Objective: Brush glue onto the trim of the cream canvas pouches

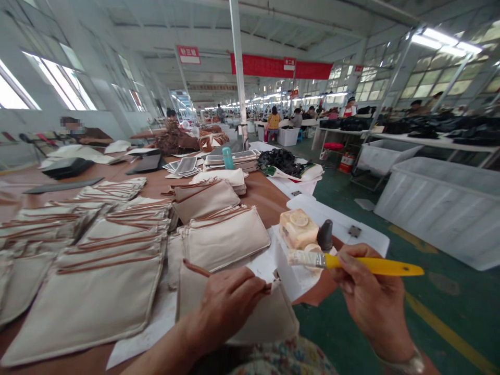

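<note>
Brush [353,264] in right hand [371,297] — left hand [226,307] on canvas pouch [269,323].

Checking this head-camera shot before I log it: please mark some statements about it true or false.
1. The right hand holds a yellow-handled brush. True.
2. The left hand holds a pair of scissors. False: it grips a beige canvas pouch with brown trim.
3. More beige pouches lie on the brown table. True.
4. The large white plastic bin at the right stands on the table. False: it stands on the green floor.
</note>
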`<state>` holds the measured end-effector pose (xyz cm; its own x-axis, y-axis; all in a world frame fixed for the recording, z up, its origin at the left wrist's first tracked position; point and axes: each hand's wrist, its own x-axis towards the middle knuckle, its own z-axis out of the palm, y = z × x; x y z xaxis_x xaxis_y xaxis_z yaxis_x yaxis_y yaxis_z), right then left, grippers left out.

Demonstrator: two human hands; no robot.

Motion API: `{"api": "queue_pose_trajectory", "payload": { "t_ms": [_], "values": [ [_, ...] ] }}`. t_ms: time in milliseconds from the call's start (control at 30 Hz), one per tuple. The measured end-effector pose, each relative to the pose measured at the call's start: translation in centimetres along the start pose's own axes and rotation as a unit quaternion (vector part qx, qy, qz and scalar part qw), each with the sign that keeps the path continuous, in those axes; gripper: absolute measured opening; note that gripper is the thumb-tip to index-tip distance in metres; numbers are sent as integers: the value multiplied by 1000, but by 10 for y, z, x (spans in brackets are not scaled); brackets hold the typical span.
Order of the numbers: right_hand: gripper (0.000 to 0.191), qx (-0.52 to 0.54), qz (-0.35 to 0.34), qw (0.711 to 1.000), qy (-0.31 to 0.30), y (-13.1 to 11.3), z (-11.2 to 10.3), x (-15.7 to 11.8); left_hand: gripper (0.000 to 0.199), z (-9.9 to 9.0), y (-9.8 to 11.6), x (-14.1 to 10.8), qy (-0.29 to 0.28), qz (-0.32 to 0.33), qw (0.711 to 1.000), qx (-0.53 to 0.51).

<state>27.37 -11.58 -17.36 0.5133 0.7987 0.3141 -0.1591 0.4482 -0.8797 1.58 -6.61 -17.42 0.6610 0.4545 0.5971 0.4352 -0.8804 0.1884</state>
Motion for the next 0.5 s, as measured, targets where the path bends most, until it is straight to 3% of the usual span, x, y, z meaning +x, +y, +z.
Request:
{"api": "queue_pose_trajectory", "payload": {
  "t_ms": [67,167,300,400,500],
  "values": [
    [17,43,19,999,-3,-8,5,-1,15,-11,5,1,2,90,993,72],
    [15,47,22,998,-32,-17,13,-7,19,-26,12,9,-13,168,979,116],
    [13,-33,-27,989,-142,-25,12,-21,26,-35,17,16,-13,186,976,114],
    [13,-174,-95,946,-256,-32,-1,-27,31,-33,18,14,-10,181,977,110],
    [14,-253,-145,914,-280,-43,-12,-28,32,-30,17,9,-6,183,977,113]
  ]
}}
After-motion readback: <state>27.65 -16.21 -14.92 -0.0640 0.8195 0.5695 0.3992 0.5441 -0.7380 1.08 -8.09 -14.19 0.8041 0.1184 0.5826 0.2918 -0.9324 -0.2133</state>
